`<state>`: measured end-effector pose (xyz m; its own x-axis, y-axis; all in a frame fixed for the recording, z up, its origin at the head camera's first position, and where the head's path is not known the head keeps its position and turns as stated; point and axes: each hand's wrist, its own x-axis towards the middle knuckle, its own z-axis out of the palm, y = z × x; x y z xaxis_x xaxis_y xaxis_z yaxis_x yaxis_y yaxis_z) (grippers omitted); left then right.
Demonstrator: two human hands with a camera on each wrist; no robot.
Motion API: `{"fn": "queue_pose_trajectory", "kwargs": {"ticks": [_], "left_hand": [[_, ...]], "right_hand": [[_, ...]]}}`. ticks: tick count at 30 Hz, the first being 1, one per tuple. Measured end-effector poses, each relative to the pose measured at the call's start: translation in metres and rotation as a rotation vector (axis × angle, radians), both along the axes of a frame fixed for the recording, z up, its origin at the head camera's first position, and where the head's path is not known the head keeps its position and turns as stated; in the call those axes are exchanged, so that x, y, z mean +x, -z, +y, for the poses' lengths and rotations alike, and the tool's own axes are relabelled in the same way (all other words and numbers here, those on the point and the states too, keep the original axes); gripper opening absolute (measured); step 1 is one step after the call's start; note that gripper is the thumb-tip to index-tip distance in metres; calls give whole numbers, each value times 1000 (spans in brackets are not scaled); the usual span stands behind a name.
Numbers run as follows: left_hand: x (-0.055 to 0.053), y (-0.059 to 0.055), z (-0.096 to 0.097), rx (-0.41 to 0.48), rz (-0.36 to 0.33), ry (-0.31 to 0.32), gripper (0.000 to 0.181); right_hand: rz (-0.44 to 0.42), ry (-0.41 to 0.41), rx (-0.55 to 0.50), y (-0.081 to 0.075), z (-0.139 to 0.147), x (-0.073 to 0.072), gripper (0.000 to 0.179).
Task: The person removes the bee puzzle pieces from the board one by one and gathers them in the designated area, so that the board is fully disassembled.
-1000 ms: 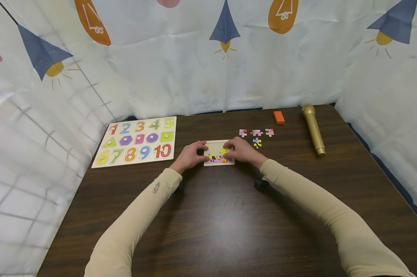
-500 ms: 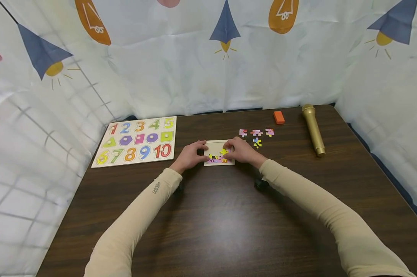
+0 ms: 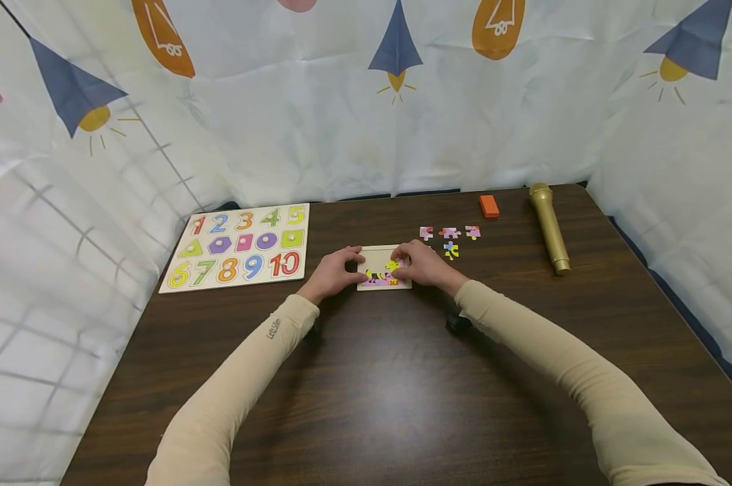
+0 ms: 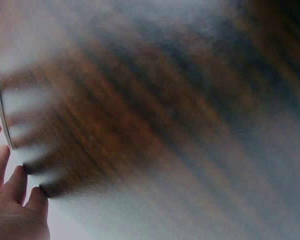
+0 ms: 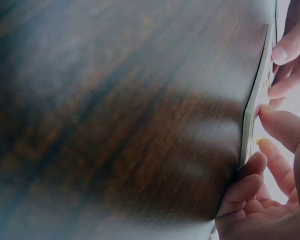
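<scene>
Resting mid-table (image 3: pixel 366 378), left hand (image 3: pixel 332 273) grips the small puzzle tray (image 3: pixel 379 255) by its left edge, fingers curled over it; right hand (image 3: pixel 423 264) pinches a piece into the tray (piece mostly hidden). Beyond: four loose pieces (image 3: pixel 451 234), number board (image 3: pixel 241 246), gold microphone (image 3: pixel 550 226).

Bare tabletop (image 3: pixel 378 378) lay open toward the person; loose pieces (image 3: pixel 450 239) and a number board (image 3: pixel 239 246) flanked the tray (image 3: pixel 382 270).
</scene>
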<state>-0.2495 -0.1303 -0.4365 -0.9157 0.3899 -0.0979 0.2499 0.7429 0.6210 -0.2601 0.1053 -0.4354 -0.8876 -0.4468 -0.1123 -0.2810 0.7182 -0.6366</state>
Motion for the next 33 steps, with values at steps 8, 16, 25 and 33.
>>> {"fn": "queue_pose_trajectory", "kwargs": {"ticks": [8,16,25,33], "left_hand": [[-1,-1,2,-16,11,8,45],[2,1,20,-26,74,49,41],[8,3,34,-6,124,22,31],[10,0,42,-31,108,-16,30]], "right_hand": [[12,-6,2,2,1,-1,38],[16,-22,4,4,1,-2,39],[37,-29,9,5,1,-3,38],[38,-27,-1,4,3,-3,38]]}}
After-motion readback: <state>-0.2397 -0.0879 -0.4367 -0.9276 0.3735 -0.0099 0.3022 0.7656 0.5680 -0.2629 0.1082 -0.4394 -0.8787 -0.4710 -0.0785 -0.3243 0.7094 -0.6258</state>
